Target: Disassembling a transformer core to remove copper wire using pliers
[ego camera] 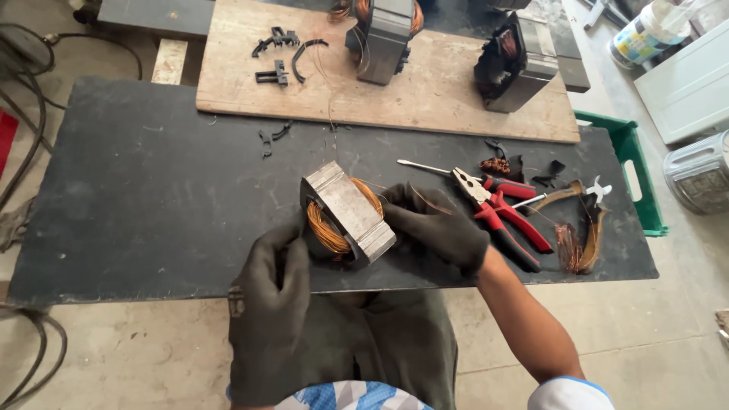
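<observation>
Both my hands wear dark gloves. My left hand (275, 281) cups the near side of a grey metal motor core (349, 209) wound with orange copper wire (323, 231). My right hand (437, 224) grips the core's right side, fingers pressed on the copper coil. The core is held tilted just above the near edge of the black table (152, 197). Right of my right hand lie red-handled pliers (505, 216) and a thin screwdriver (425, 167).
A wooden board (448, 91) at the back carries two more motor cores (383, 38) (516, 61) and black plastic bits (277, 53). Scrap copper wire (569, 247) lies at the table's right end. A green crate (634, 171) stands beside it, with cables (23, 114) at the left.
</observation>
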